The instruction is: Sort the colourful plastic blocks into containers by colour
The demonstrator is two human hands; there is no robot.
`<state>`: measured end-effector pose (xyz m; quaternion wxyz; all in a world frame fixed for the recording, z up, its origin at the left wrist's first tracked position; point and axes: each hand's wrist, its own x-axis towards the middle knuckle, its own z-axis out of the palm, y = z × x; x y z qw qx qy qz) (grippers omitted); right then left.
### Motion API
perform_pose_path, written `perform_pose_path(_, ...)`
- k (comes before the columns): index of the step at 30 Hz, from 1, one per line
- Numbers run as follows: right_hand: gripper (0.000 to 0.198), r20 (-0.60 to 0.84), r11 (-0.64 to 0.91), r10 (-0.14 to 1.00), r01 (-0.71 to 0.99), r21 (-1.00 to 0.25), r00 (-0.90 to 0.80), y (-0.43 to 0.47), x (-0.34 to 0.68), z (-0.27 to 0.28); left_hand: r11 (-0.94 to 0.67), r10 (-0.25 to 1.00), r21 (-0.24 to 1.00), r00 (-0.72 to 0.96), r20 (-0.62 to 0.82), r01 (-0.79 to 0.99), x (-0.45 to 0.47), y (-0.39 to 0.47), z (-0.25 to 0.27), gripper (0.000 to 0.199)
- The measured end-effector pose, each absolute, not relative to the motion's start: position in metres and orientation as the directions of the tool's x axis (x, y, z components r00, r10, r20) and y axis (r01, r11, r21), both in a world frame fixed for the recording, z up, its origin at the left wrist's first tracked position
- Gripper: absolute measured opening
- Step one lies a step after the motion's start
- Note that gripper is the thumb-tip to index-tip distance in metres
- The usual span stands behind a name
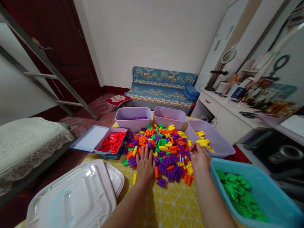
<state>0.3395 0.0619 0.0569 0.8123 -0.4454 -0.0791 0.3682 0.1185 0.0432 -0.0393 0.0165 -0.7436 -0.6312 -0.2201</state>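
Observation:
A mixed pile of small plastic peg-shaped pieces [163, 148] in purple, orange, yellow and green covers the middle of the table. My left hand [145, 166] lies palm down on its near left side, fingers spread and nothing gripped. At the pile's right edge, my right hand [199, 156] is turned partly palm up with curled fingers. Yellow pieces show beside those fingertips; whether any are held is unclear. Just beyond this hand, a lilac bin [219, 141] contains yellow pieces [200, 134]. To its right, a turquoise bin [273, 186] contains green pieces [239, 193].
Behind the pile stand a lilac bin [133, 124] with purple pieces and another lilac bin [173, 119] with a little orange. An open tin [110, 155] of red pieces is at left. Stacked white lids [76, 196] lie near left on the yellow tablecloth [166, 205].

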Motion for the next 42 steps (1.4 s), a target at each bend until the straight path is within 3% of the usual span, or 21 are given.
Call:
perform_pose_path(5,0.017,-0.179,0.39,0.708,-0.59,-0.707,0.683,0.064,0.36,0.07,-0.2,0.932,0.254,0.103,0.347,0.946,0.118,0.043,-0.04,0.049)
perform_pose_path(8,0.027,-0.125,0.295,0.78,-0.536,-0.791,0.613,0.061,0.356,0.06,-0.199,0.932,0.252,0.103,0.347,0.947,0.119,0.043,-0.041,0.049)
perform_pose_path(10,0.037,-0.071,0.175,0.825,-0.374,-0.911,0.561,0.059,0.345,0.045,-0.2,0.931,0.251,0.104,0.349,0.947,0.119,0.043,-0.041,0.049)
perform_pose_path(13,0.039,0.08,0.039,0.875,0.095,-0.995,0.477,0.058,0.326,0.015,-0.197,0.932,0.252,0.101,0.347,0.947,0.119,0.043,-0.04,0.049)
perform_pose_path(16,0.044,0.282,0.037,0.876,0.527,-0.849,0.391,0.057,0.312,-0.01,-0.196,0.936,0.251,0.105,0.337,0.948,0.119,0.043,-0.039,0.049)
perform_pose_path(21,0.059,0.333,-0.048,0.884,0.773,-0.632,0.328,0.06,0.305,-0.022,-0.195,0.936,0.248,0.104,0.337,0.949,0.119,0.044,-0.041,0.05)
perform_pose_path(27,0.044,0.272,-0.117,0.918,0.851,-0.513,0.29,0.066,0.308,-0.013,-0.199,0.934,0.251,0.105,0.342,0.947,0.119,0.044,-0.042,0.05)
perform_pose_path(32,0.021,0.277,-0.114,0.912,0.836,-0.536,0.302,0.058,0.31,-0.006,-0.203,0.932,0.252,0.108,0.346,0.946,0.118,0.043,-0.041,0.049)
perform_pose_path(35,0.014,0.263,-0.122,0.902,0.787,-0.604,0.342,0.052,0.309,-0.005,-0.202,0.932,0.253,0.106,0.346,0.946,0.118,0.043,-0.04,0.049)
perform_pose_path(38,0.023,0.273,-0.061,0.873,0.646,-0.761,0.404,0.049,0.305,-0.002,-0.201,0.935,0.254,0.108,0.338,0.946,0.118,0.043,-0.04,0.049)
perform_pose_path(40,0.031,0.179,-0.036,0.903,0.483,-0.875,0.391,0.048,0.303,0.002,-0.197,0.938,0.254,0.108,0.328,0.947,0.118,0.044,-0.04,0.05)
perform_pose_path(42,0.037,-0.001,-0.098,0.962,0.339,-0.936,0.273,0.046,0.302,0.01,-0.196,0.941,0.255,0.109,0.322,0.947,0.118,0.044,-0.041,0.051)
